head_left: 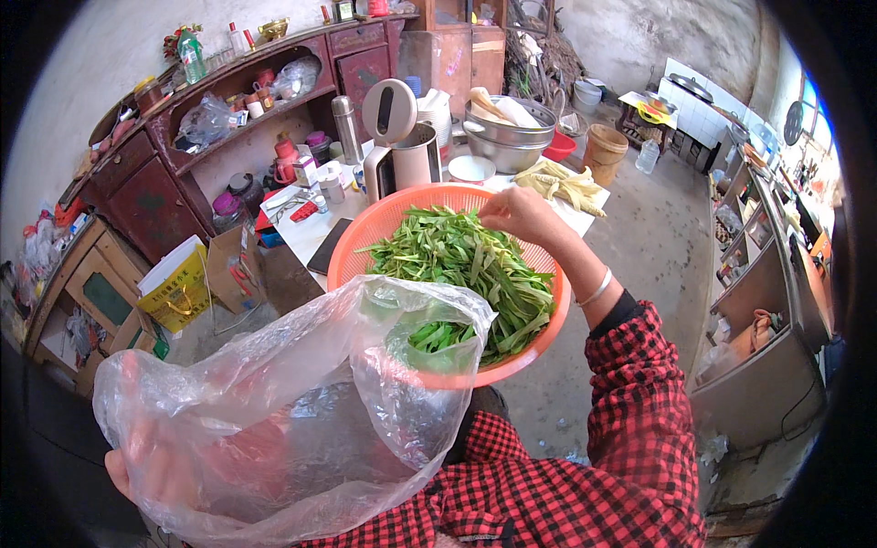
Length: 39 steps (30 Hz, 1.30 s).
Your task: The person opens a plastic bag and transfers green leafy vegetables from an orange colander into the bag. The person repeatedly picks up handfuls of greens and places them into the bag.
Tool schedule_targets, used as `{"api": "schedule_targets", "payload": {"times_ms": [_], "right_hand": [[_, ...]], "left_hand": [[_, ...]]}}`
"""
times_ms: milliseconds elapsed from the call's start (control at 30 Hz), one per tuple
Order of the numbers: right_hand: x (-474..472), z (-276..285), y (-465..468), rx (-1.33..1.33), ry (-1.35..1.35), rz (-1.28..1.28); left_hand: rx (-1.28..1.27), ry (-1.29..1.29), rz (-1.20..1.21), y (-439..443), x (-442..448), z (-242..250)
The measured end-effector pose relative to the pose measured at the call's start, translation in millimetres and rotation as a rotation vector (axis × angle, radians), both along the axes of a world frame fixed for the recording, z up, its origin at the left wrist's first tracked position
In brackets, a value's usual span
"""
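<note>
A clear plastic bag (274, 425) hangs wide and crumpled in front of me, its mouth towards the leaves. My left hand (154, 462) holds the bag at its left side; the fingers show blurred through the film, and the thumb is outside it. An orange plastic colander (363, 226) stands at the table's near edge, heaped with long green leaves (473, 267). The bag's edge overlaps the front of the colander, where some leaves show through. My right hand (517, 216) reaches over the far right rim, fingers bent down at the leaves; whether they grip any is hidden.
Behind the colander on the white table (291, 233) stand an electric kettle (411, 161), a steel thermos (347, 130), a bowl (471, 169), stacked steel pots (510, 133) and corn husks (558, 185). A dark phone-like slab (330, 246) lies left. Shelving (754, 308) runs along the right.
</note>
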State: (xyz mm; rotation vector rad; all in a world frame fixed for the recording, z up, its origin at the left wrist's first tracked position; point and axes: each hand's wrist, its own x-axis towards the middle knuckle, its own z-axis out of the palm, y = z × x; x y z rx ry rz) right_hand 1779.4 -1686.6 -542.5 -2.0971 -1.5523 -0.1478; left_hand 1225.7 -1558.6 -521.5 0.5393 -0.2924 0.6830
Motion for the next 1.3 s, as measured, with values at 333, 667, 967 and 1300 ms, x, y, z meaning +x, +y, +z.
{"api": "schedule_targets", "payload": {"times_ms": [333,667,967,1300], "right_hand": [[-19.6,-26.6,116.2,-0.121,-0.480,-0.104],[-7.2,39.2,102.4,0.415,0.493,0.148],[54.8,88.1,-59.9,-0.080,0.045,-0.424],[-34.9,-43.1,-32.1,-0.137,-0.131,0.104]], "left_hand": [[0.175,0.068,-0.152,16.6,-6.5,-13.0],[0.163,0.067,-0.251,22.1,8.9,-10.9],[-0.026,0.006,-0.218,20.7,12.9,-15.2],[0.200,0.043,-0.218,35.7,-1.6,20.1]]}}
